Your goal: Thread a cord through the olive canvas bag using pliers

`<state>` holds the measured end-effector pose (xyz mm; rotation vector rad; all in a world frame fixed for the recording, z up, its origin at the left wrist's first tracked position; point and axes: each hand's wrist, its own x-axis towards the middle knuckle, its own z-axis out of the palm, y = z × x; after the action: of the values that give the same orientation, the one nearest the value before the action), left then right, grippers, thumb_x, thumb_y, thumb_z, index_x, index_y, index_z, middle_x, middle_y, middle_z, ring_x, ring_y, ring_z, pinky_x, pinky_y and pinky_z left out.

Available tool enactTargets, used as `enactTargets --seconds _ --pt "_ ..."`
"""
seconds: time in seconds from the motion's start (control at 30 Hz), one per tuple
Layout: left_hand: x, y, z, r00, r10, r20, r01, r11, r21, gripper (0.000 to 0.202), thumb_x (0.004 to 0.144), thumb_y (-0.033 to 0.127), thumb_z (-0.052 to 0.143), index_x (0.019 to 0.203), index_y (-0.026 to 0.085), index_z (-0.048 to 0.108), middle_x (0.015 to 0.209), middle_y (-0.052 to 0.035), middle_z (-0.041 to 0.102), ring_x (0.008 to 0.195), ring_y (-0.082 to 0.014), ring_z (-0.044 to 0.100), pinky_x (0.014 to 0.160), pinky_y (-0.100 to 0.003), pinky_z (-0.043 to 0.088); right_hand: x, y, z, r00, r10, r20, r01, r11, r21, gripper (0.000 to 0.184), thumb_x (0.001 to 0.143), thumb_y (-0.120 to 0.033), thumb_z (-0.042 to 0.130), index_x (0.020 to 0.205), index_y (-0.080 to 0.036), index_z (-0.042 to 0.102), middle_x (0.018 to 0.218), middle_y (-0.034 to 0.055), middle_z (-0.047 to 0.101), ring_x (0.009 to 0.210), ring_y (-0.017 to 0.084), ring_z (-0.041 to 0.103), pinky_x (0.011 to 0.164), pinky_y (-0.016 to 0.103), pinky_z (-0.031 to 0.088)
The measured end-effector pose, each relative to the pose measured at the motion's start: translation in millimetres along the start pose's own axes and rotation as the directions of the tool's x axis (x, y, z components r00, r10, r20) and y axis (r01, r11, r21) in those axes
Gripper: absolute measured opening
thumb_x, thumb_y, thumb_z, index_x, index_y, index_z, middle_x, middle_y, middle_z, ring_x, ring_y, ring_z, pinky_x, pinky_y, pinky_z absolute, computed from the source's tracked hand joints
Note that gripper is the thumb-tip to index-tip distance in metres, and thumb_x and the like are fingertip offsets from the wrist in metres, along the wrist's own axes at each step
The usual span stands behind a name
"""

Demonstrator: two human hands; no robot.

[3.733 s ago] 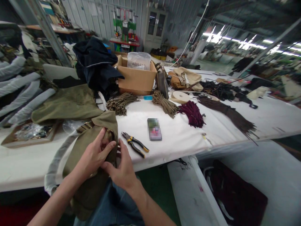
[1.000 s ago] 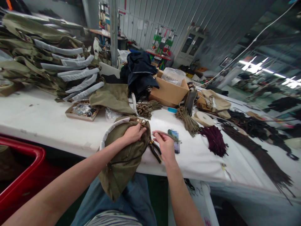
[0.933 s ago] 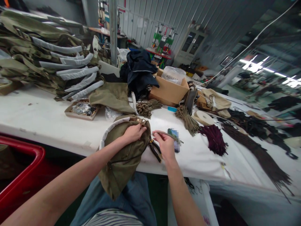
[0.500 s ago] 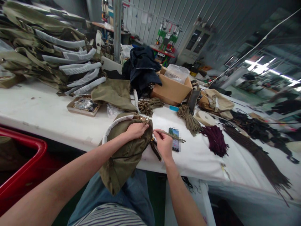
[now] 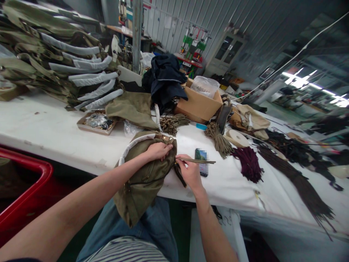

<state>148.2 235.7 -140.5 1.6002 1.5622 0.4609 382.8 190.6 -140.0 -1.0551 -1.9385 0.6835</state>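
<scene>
An olive-green canvas bag [image 5: 147, 178] hangs over the table's front edge and rests against my lap, its handle wrapped in white. My left hand [image 5: 160, 150] grips the bag near its top edge, fingers curled over the fabric. Just right of the bag, my right hand [image 5: 188, 168] pinches an olive drawstring cord [image 5: 204, 161] close to the bag's side. The cord's loose ends stick out rightward over a phone [image 5: 201, 160] lying on the table. A dark strap [image 5: 180, 176] dangles below, between bag and right hand. My left fingertips are partly hidden.
Behind the bag lie a small tray of wrapped fittings [image 5: 96, 122] and bundles of olive cords [image 5: 219, 140]. Maroon cords [image 5: 248, 163] are to the right. A cardboard box [image 5: 200, 103] stands behind. Stacked bags [image 5: 54, 58] fill the back left; a red bin [image 5: 40, 167] is below.
My right hand has shifted slightly, and the cord ends have swung from slanting downward to nearly level. My left hand keeps its place on the bag.
</scene>
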Motion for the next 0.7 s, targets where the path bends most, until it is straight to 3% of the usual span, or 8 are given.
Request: enactTargets --seconds 0.23,0.5,0.63,0.7 --pt "-0.4 3.0 -0.8 1.0 -0.024 0.017 0.025 0.999 -0.021 0.038 0.11 0.053 0.073 0.124 0.018 0.079 0.121 -0.0083 0.082 0.103 -0.0244 0.08 0.094 -0.045 0.07 4.3 6.6 1.8 0.987 0.152 -0.045 -0.147 0.984 0.101 0.025 0.107 -0.043 0.072 0.11 -0.023 0.086 0.112 0.0099 0.088 0.102 0.029 0.082 0.098 0.041 0.066" --pt "-0.7 4.4 -1.5 0.998 -0.056 0.038 0.059 0.996 -0.071 0.038 0.11 0.053 0.073 0.124 0.018 0.079 0.121 -0.0083 0.082 0.103 -0.0246 0.08 0.094 -0.045 0.07 19.0 13.7 3.4 0.971 0.237 -0.008 -0.233 0.958 0.168 0.032 0.103 -0.053 0.077 0.108 -0.022 0.085 0.104 0.0107 0.088 0.094 0.031 0.083 0.091 0.044 0.07" --pt "1.7 4.7 -2.2 0.994 -0.08 0.07 0.088 0.99 -0.11 0.038 0.11 0.053 0.073 0.124 0.018 0.078 0.12 -0.0079 0.082 0.101 -0.0244 0.08 0.092 -0.043 0.07 21.7 15.2 1.2 0.971 0.239 0.013 -0.238 0.959 0.152 0.029 0.104 -0.049 0.076 0.108 -0.022 0.085 0.102 0.0103 0.088 0.093 0.031 0.083 0.092 0.043 0.07" --pt "2.4 4.7 -2.7 0.993 -0.092 0.08 0.102 0.986 -0.13 0.038 0.11 0.053 0.073 0.124 0.018 0.078 0.119 -0.0076 0.082 0.1 -0.024 0.08 0.09 -0.043 0.07 20.7 13.6 -3.3 0.982 0.183 0.039 -0.186 0.976 0.114 0.024 0.106 -0.044 0.074 0.109 -0.023 0.085 0.105 0.0096 0.087 0.097 0.03 0.083 0.095 0.044 0.069"
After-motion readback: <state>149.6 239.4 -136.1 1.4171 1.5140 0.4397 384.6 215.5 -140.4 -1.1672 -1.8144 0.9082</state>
